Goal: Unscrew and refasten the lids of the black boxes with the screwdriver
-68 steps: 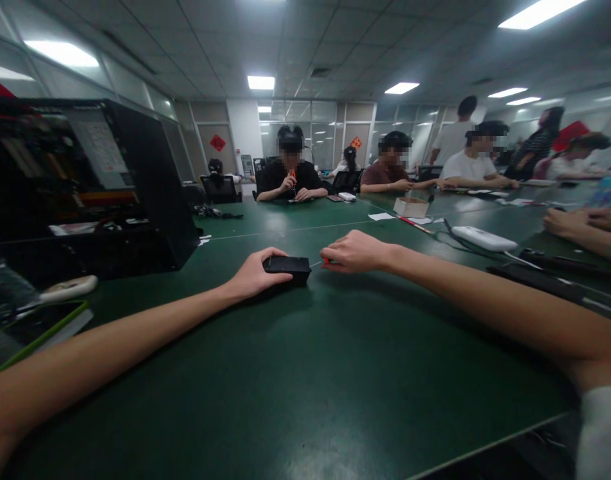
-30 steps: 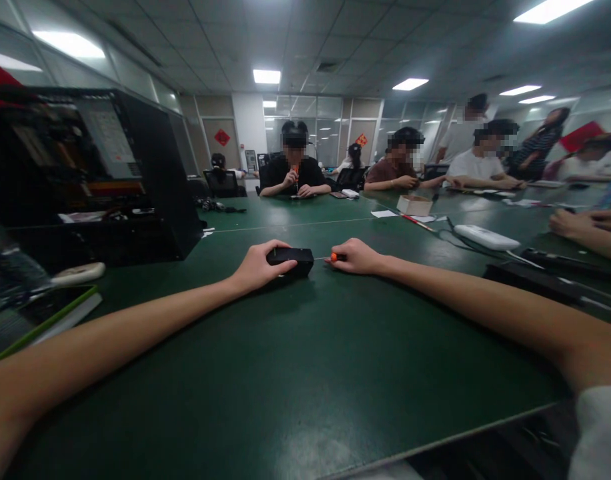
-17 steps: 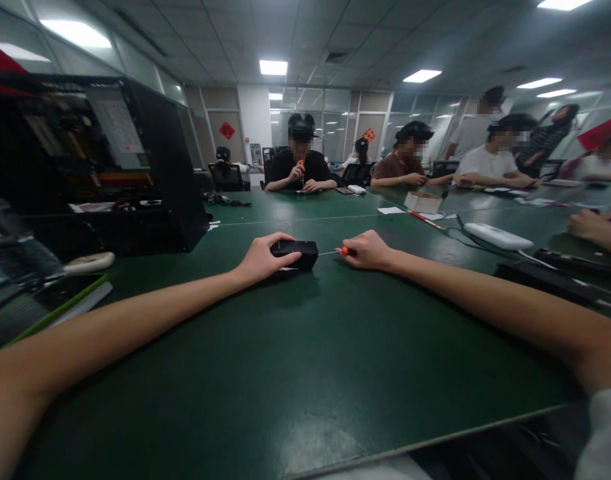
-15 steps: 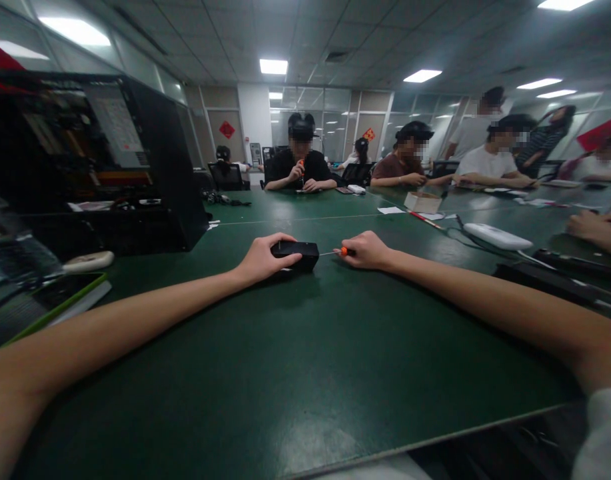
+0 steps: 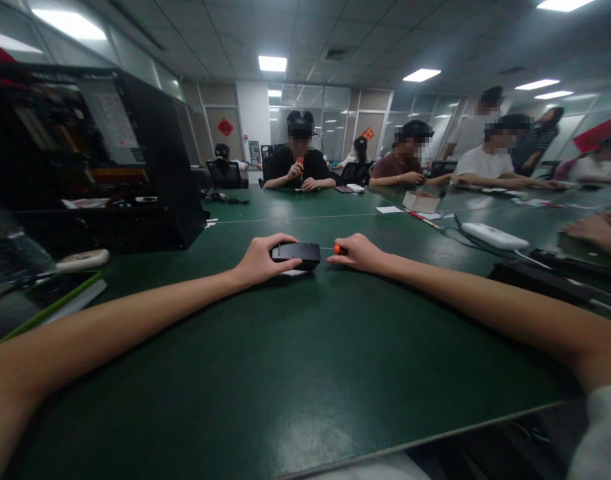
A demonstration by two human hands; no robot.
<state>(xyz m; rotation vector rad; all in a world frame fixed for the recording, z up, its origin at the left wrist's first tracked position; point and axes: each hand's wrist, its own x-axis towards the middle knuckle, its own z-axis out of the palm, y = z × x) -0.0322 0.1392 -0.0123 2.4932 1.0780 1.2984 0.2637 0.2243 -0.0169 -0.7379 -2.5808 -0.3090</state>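
My left hand is closed around a small black rectangular box, thumb along its near side and fingers over its far side. In my right hand is a screwdriver with an orange and black handle, the fingers wrapped round it. Its thin metal shaft points left at the end face of the box. Whether the tip touches the box I cannot tell. Most of the handle is hidden inside my fist.
An open black computer case stands at the left on the green table. A white power strip with cable lies at right, near a small cardboard box. Several people sit around the table; another person's hand rests at the right edge.
The black box has tilted so that more of its top face shows. My right hand has turned slightly around the screwdriver, its fingers shifting on the handle.
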